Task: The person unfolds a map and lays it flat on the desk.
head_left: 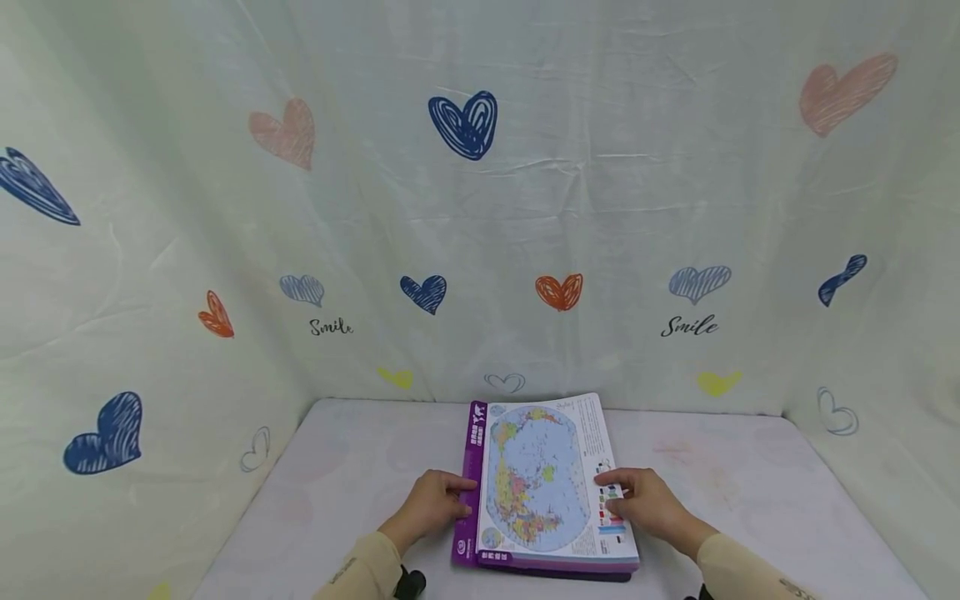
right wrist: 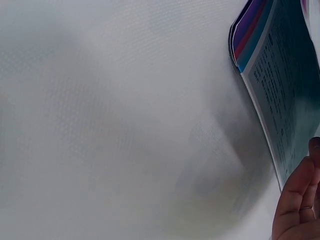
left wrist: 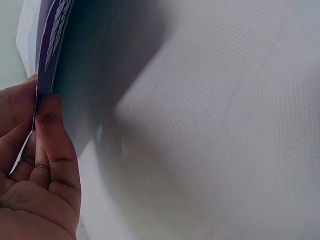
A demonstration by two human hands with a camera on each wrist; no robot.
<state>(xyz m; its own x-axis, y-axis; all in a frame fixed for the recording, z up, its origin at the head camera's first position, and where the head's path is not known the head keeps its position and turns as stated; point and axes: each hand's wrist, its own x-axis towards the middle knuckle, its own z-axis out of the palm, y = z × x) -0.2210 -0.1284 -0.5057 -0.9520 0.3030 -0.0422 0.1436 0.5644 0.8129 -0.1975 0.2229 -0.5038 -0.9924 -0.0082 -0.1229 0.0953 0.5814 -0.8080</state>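
Observation:
A world map sheet [head_left: 534, 475], with a purple strip down its left side, lies on top of several other layers on the table. My left hand [head_left: 431, 504] pinches the purple left edge between thumb and fingers, which shows closely in the left wrist view, where the edge [left wrist: 48, 55] is held upright. At the opposite side, my right hand [head_left: 654, 504] grips the right edge near the small flags. In the right wrist view, fingers [right wrist: 298, 200] hold a sheet printed with text [right wrist: 275, 95]; the thumb is hidden there. Purple, pink and blue layers show at its corner.
The white table [head_left: 360, 467] ends at a pale curtain [head_left: 480, 217] printed with hearts and the word Smile. That curtain also runs along both sides. A black wrist device [head_left: 409, 582] shows below the left sleeve [head_left: 367, 567].

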